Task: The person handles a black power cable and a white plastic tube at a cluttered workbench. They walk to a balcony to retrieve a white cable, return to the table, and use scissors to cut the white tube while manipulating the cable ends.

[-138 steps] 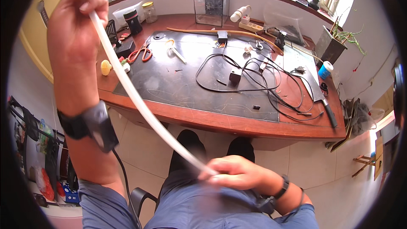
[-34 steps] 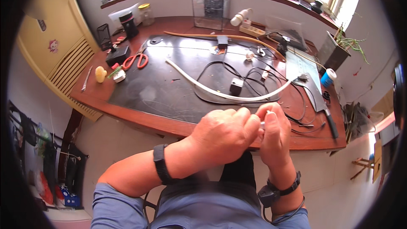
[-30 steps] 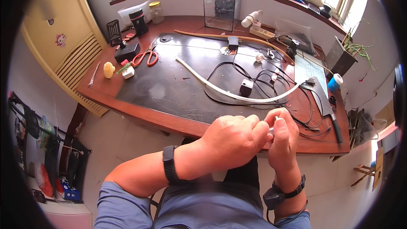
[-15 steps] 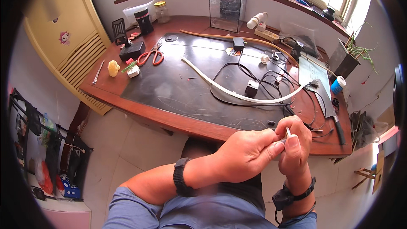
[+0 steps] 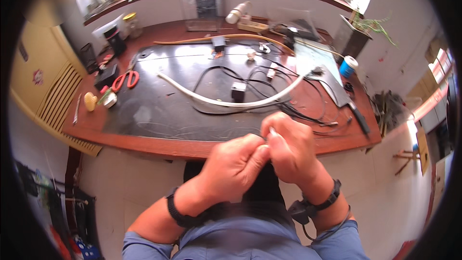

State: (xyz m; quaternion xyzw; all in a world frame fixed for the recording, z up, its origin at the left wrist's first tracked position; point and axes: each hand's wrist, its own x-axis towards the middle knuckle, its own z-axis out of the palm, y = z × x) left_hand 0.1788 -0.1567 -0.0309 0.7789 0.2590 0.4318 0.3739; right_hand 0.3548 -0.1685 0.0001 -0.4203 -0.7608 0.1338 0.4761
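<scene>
My left hand [image 5: 230, 166] and my right hand [image 5: 291, 147] meet just off the table's front edge, with their fingers closed in a pinch. Whatever lies between the fingertips is too small and blurred to name; only a pale bit shows by the right thumb. Beyond them, a long whitish flexible tube [image 5: 224, 103] curves across the black desk mat [image 5: 159, 110]. Black cables [image 5: 269, 86] tangle beside it, with a small black and white box-shaped plug [image 5: 238, 91] among them. Neither hand touches these things.
Red-handled scissors [image 5: 126, 80] lie on the left of the table [image 5: 159, 147], near a yellow brush head [image 5: 90, 101]. A large knife with a black handle [image 5: 359, 119] lies at the right edge. A glass tank [image 5: 202, 9] and a potted plant [image 5: 353, 36] stand farther back.
The view has swung, so the table sits farther left. Both hands stay together and closed; the thin light piece that stuck up at the right fingers now shows less clearly.
</scene>
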